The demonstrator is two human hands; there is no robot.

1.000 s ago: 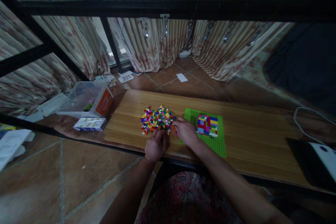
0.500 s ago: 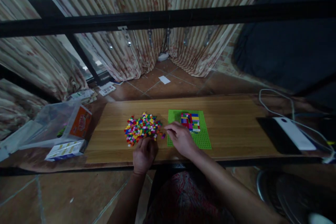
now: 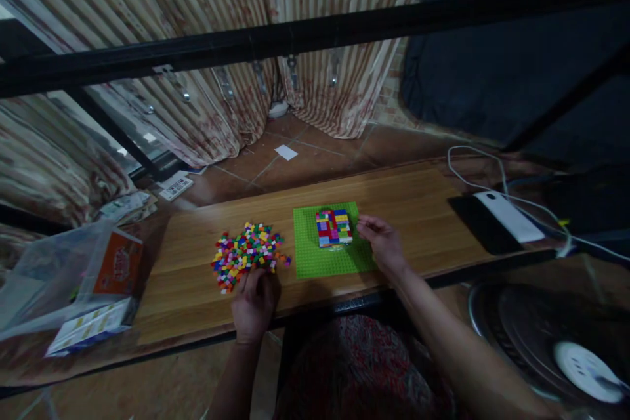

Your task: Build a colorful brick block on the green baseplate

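Note:
A built block of multicoloured toy bricks (image 3: pixel 333 228) sits on the green baseplate (image 3: pixel 308 262). Just right of it is my right hand (image 3: pixel 384 241), thumb and fingertips pinched together over the plate's right edge. Whatever lies between those fingertips is too small to make out. My left hand (image 3: pixel 253 305) rests at the near edge of a heap of loose small bricks (image 3: pixel 246 249), its fingers curled in. Its fingertips are partly hidden, so any brick in them cannot be made out.
Both the heap and the plate lie on a long wooden board (image 3: pixel 187 275). At its right end are a black mat (image 3: pixel 482 230), a white device (image 3: pixel 509 216) and a white cable (image 3: pixel 475 147). To the left stand a clear plastic bin (image 3: pixel 44 275) and a small box (image 3: pixel 91 325).
My right hand has moved from the gap between heap and plate, across to the right side of the built block. My left hand stays by the heap. The whole view has turned rightward.

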